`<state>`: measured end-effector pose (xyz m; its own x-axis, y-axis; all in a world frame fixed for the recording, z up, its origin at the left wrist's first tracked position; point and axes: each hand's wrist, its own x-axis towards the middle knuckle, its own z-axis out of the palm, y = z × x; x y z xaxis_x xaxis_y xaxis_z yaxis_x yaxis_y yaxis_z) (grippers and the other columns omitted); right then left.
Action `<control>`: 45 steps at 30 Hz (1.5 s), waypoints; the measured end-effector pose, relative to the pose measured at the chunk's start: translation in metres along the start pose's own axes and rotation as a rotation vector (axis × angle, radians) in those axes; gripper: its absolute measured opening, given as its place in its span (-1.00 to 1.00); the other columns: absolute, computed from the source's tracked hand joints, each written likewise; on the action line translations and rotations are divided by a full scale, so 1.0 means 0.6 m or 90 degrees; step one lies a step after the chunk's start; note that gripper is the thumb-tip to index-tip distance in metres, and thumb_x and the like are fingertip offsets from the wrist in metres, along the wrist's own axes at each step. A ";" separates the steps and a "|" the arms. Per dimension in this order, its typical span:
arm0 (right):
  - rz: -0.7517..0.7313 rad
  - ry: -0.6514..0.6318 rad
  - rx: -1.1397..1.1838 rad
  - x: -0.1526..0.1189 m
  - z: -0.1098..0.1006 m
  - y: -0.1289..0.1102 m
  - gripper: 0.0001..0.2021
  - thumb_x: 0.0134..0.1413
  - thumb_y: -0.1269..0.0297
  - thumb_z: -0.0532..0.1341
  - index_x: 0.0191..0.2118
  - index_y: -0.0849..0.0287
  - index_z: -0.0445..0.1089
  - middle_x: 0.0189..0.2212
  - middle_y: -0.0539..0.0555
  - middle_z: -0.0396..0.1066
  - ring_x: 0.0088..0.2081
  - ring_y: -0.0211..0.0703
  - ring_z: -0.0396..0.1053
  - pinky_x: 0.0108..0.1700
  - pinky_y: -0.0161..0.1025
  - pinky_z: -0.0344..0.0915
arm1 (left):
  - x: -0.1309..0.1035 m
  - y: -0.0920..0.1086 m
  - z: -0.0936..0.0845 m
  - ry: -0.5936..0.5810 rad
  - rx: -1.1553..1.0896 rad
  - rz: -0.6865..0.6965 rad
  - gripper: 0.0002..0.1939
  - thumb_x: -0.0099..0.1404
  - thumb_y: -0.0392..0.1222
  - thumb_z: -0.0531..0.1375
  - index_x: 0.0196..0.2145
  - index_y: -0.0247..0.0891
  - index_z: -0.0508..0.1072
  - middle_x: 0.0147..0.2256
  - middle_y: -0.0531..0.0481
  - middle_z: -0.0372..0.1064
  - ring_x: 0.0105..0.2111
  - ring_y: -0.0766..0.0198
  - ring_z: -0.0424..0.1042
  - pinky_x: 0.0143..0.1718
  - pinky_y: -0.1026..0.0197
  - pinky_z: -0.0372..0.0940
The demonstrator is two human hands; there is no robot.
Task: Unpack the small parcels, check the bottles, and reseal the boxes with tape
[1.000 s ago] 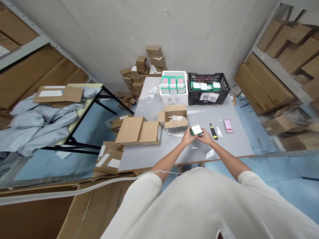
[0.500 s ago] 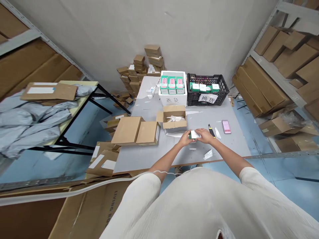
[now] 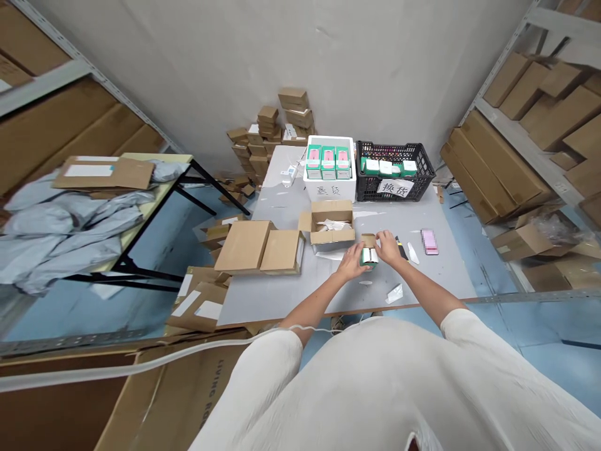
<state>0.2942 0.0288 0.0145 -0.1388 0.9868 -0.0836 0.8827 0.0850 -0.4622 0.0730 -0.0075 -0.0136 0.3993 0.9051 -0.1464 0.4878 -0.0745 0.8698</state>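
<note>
A small green-and-white box (image 3: 369, 256) stands on the grey table with its lid flap (image 3: 369, 239) raised, brown on the inner side. White contents show in its top. My left hand (image 3: 351, 263) is closed around the box's left side. At the upper right corner, my right hand (image 3: 387, 247) has its fingers bent in a pinch at the raised flap. Partly behind my right hand lies a black and yellow utility knife (image 3: 401, 249). Just beyond my hands sits an open cardboard box (image 3: 332, 237) with white paper inside.
Behind are a white foam box (image 3: 330, 190) and a black crate (image 3: 421, 181), both holding green boxes. Two closed cartons (image 3: 244, 246) lie to the left. A phone (image 3: 429, 242), a white scrap (image 3: 413, 253) and a clear plastic wrapper (image 3: 394, 294) are on the right.
The small box's top has been opened, and its flap now stands up. My right hand has shifted to the flap, while my left hand stays on the box. The view has shifted slightly.
</note>
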 end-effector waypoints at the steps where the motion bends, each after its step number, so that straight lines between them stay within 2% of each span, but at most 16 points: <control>1: -0.032 -0.015 -0.026 -0.004 0.002 -0.004 -0.73 0.33 0.31 0.20 0.09 0.17 0.43 0.09 0.31 0.45 0.10 0.15 0.38 0.15 -0.02 0.30 | 0.002 0.003 -0.002 0.016 0.023 0.021 0.08 0.04 -0.03 0.59 0.44 -0.08 0.26 0.41 -0.34 0.22 0.42 -0.33 0.24 0.40 -0.29 0.16; 3: -0.076 -0.067 -0.053 -0.014 0.005 -0.015 -0.78 0.36 0.29 0.21 0.04 0.15 0.47 0.09 0.28 0.46 0.10 0.14 0.37 0.18 -0.03 0.28 | 0.008 0.009 -0.007 0.024 0.058 0.055 0.04 0.03 -0.07 0.60 0.40 -0.07 0.31 0.45 -0.32 0.16 0.48 -0.34 0.12 0.47 -0.30 0.04; 4: -0.083 -0.090 -0.056 -0.018 0.006 -0.021 -0.77 0.36 0.24 0.22 0.05 0.14 0.47 0.09 0.27 0.47 0.11 0.14 0.37 0.18 -0.03 0.27 | 0.011 0.011 -0.009 0.012 0.068 0.065 0.01 0.05 -0.09 0.59 0.40 -0.06 0.32 0.44 -0.30 0.19 0.48 -0.33 0.13 0.47 -0.30 0.02; 7: -0.067 -0.124 -0.048 -0.028 0.007 -0.036 -0.66 0.29 0.15 0.30 0.12 0.14 0.46 0.10 0.24 0.49 0.12 0.17 0.38 0.18 -0.01 0.28 | 0.018 0.016 -0.015 -0.050 0.086 0.078 -0.10 0.16 -0.10 0.52 0.39 -0.03 0.31 0.34 -0.24 0.33 0.39 -0.26 0.26 0.43 -0.27 0.12; 11: -0.016 -0.139 0.034 -0.033 0.003 -0.034 -0.66 0.25 0.26 0.26 0.12 0.13 0.47 0.04 0.19 0.55 0.07 0.14 0.44 0.14 -0.03 0.32 | 0.024 0.010 -0.022 -0.071 0.086 0.079 -0.18 0.17 -0.11 0.51 0.34 -0.02 0.38 0.26 -0.21 0.40 0.26 -0.22 0.39 0.33 -0.19 0.26; 15: -0.012 -0.114 0.136 -0.037 -0.007 -0.006 -0.58 0.21 0.41 0.16 0.17 0.13 0.46 0.04 0.16 0.55 0.02 0.06 0.46 0.09 -0.08 0.37 | 0.028 -0.001 -0.030 -0.093 0.075 0.117 -0.27 0.16 -0.09 0.52 0.27 -0.04 0.48 0.24 -0.22 0.39 0.22 -0.19 0.42 0.33 -0.15 0.29; 18: -0.082 -0.089 0.075 -0.040 -0.011 0.008 -0.61 0.20 0.48 0.15 0.09 0.14 0.53 0.12 0.22 0.49 0.09 0.06 0.41 0.18 -0.05 0.32 | 0.028 -0.004 -0.035 -0.103 0.074 0.133 -0.36 0.16 -0.06 0.52 0.17 -0.08 0.51 0.22 -0.21 0.39 0.20 -0.15 0.43 0.30 -0.11 0.31; 21: -0.141 -0.145 -0.020 -0.040 -0.010 0.000 -0.67 0.24 0.52 0.14 -0.06 0.13 0.61 0.05 0.21 0.51 0.06 0.06 0.40 0.18 -0.08 0.28 | 0.026 -0.005 -0.038 -0.080 0.062 0.090 -0.47 0.13 0.00 0.54 0.01 -0.11 0.50 0.06 -0.14 0.46 0.06 -0.09 0.49 0.15 -0.05 0.40; 24: -0.156 -0.193 -0.090 -0.040 -0.008 -0.023 -0.72 0.34 0.46 0.14 -0.10 0.15 0.63 -0.06 0.21 0.55 0.01 0.07 0.42 0.12 -0.09 0.27 | 0.020 -0.007 -0.041 -0.064 0.053 0.074 -0.54 0.12 0.07 0.54 -0.22 -0.10 0.42 -0.04 -0.07 0.48 -0.04 -0.02 0.51 0.07 -0.01 0.43; 27: -0.139 -0.184 -0.133 -0.042 -0.007 -0.049 -0.81 0.39 0.27 0.24 -0.07 0.14 0.61 -0.04 0.24 0.58 0.02 0.13 0.45 0.09 -0.07 0.28 | 0.013 -0.011 -0.045 -0.050 0.043 0.089 -0.49 0.10 0.12 0.56 -0.37 -0.10 0.31 0.04 -0.11 0.50 0.04 -0.02 0.52 0.11 -0.02 0.43; 31: -0.088 -0.184 -0.170 -0.033 -0.005 -0.076 -0.76 0.28 0.13 0.39 -0.05 0.13 0.62 -0.04 0.30 0.63 0.08 0.25 0.48 0.10 -0.02 0.29 | 0.009 -0.009 -0.052 -0.036 0.070 0.095 -0.47 0.09 0.05 0.59 -0.45 -0.09 0.28 0.12 -0.19 0.54 0.27 -0.15 0.43 0.23 -0.10 0.37; 34: -0.043 -0.192 -0.190 -0.016 0.000 -0.089 -0.71 0.16 0.11 0.48 -0.07 0.14 0.63 -0.12 0.33 0.66 0.07 0.28 0.53 0.11 -0.01 0.29 | 0.009 -0.001 -0.055 -0.055 0.087 0.102 -0.55 0.14 -0.04 0.55 -0.44 -0.09 0.30 0.11 -0.21 0.56 0.26 -0.17 0.46 0.22 -0.10 0.37; 38: 0.003 -0.212 -0.200 -0.001 0.001 -0.106 -0.62 0.05 0.18 0.52 -0.01 0.16 0.62 -0.15 0.35 0.68 0.04 0.29 0.57 0.10 0.00 0.29 | 0.006 0.009 -0.053 -0.061 0.078 0.069 -0.65 0.16 -0.09 0.51 -0.29 -0.09 0.40 -0.07 -0.13 0.58 0.03 -0.11 0.58 0.10 -0.04 0.42; 41: 0.012 -0.229 -0.222 -0.006 -0.007 -0.121 -0.60 0.11 0.25 0.45 0.07 0.19 0.57 -0.11 0.36 0.68 0.03 0.28 0.58 0.09 0.00 0.28 | 0.001 0.014 -0.052 -0.038 0.049 0.048 -0.48 0.13 -0.10 0.52 0.00 -0.10 0.46 0.00 -0.14 0.58 0.05 -0.14 0.58 0.08 -0.03 0.43; 45: -0.013 -0.191 -0.213 -0.029 -0.026 -0.137 -0.57 0.15 0.27 0.38 0.14 0.22 0.48 -0.10 0.36 0.66 0.03 0.29 0.54 0.09 0.00 0.25 | -0.004 0.013 -0.054 -0.036 0.034 0.095 -0.22 0.16 -0.24 0.45 0.30 -0.08 0.35 0.23 -0.19 0.51 0.19 -0.18 0.53 0.17 -0.05 0.39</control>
<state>0.2312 0.0068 0.0676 -0.2386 0.9049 -0.3523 0.9681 0.1932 -0.1595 0.0507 0.0034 0.0086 0.5122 0.8577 -0.0455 0.4597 -0.2290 0.8580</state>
